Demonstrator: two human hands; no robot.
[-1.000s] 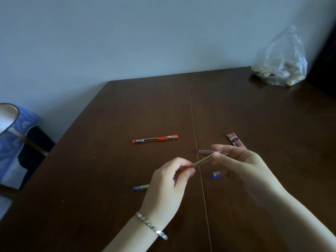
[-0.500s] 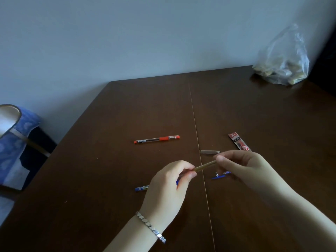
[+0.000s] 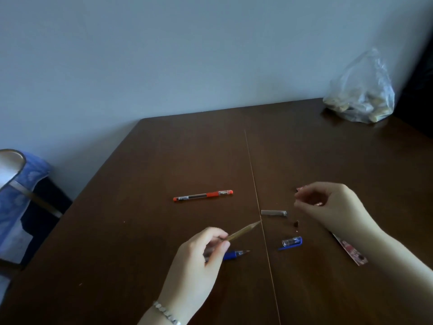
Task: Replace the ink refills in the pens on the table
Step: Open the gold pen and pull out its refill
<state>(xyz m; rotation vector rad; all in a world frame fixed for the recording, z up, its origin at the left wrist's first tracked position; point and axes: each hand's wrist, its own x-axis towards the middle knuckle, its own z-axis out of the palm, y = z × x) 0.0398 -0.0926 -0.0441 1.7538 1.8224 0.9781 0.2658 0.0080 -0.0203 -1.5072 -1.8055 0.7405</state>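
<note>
My left hand (image 3: 201,254) pinches a thin brownish ink refill (image 3: 244,230) that points up and to the right, its tip bare. My right hand (image 3: 332,207) hovers apart from it, fingers curled over the table; whether they pinch anything small I cannot tell. A tiny dark cap (image 3: 296,224) lies on the table below that hand. A blue pen (image 3: 234,254) lies partly hidden under my left hand. Its blue cap (image 3: 291,242) lies to the right. A grey barrel piece (image 3: 273,212) sits near the table seam. An orange pen (image 3: 203,196) lies farther back.
A red refill wrapper (image 3: 350,250) lies under my right forearm. A clear plastic bag (image 3: 360,97) with pale contents stands at the table's far right corner. A chair with blue cloth (image 3: 21,184) is beside the left table edge (image 3: 93,188).
My right hand has let go of the refill's tip and moved up and right. A tiny dark cap now lies on the table. The left hand still holds the refill.
</note>
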